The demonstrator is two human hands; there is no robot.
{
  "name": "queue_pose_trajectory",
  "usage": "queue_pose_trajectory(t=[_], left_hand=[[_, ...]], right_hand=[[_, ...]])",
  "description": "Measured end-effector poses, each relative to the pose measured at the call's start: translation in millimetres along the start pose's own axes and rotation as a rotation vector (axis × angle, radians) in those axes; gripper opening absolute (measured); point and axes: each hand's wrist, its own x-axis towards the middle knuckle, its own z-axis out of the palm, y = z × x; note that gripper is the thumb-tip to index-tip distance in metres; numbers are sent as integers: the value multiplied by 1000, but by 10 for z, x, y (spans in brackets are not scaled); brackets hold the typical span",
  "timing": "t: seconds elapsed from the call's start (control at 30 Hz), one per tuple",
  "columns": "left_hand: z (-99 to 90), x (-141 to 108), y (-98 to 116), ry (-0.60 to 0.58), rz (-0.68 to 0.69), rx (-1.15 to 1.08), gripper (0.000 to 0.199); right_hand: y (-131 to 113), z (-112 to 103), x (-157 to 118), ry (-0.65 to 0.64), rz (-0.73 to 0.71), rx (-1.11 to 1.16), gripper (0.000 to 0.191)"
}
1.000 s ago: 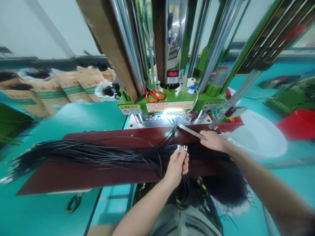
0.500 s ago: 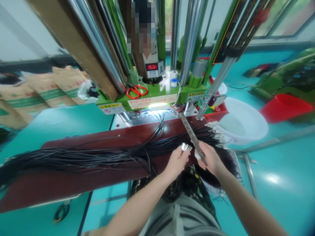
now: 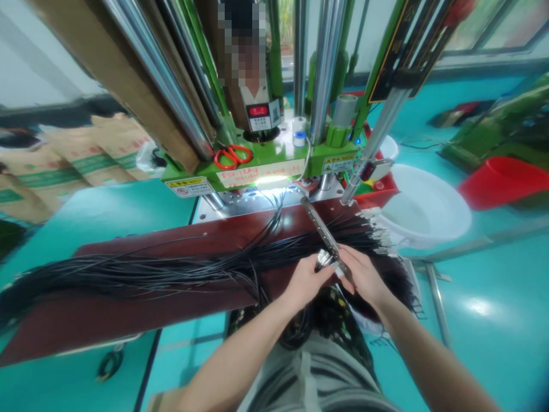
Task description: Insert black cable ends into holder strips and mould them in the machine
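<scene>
My left hand (image 3: pixel 306 280) is closed on several small silvery connectors (image 3: pixel 323 259) that stick up from its fingers. Close beside it, my right hand (image 3: pixel 360 274) grips the lower end of a long, narrow metal bar (image 3: pixel 319 225) with slots along it. The bar slants up and left, its far end near the front edge of the machine's metal plate. Something small and white shows between the two hands. Black cables (image 3: pixel 171 272) lie in a long bundle across the dark red board (image 3: pixel 141 309), with pale ends (image 3: pixel 377 232) at the right.
Behind the board stands a green press (image 3: pixel 266 166) with steel columns and orange-handled scissors (image 3: pixel 233 157) on it. To its right are a red bin (image 3: pixel 381 197), a large white basin (image 3: pixel 446 206) and a red bucket (image 3: pixel 501 186). Paper sacks (image 3: pixel 77 160) stand at the left.
My hands have come together, my left hand now touching near the bar's lower end. The bar's far end has moved slightly left, off the machine's plate edge. The view has shifted a little.
</scene>
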Motion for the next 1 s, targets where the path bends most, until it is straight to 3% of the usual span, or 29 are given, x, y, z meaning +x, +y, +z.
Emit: queue_pose_trajectory(t=[0.13,0.37,0.53,0.7,1.0], left_hand=[[10,-6,9,7,-81,-80,20],[13,-17,-17,15,-41,-80,20],[-8,-42,77,136,-33,-288,25],[-15,-54,167,163,-175,-561,35],[42,-37,108,16,-256,-336,35]], right_hand=[[-26,17,-15,-9,3,-36,41],[-78,99,-72,57,-10,-218,46],[-21,64,-30,113,20,-11,44],[43,17,2,144,31,110,45],[23,-11,-35,41,-1,-23,50]])
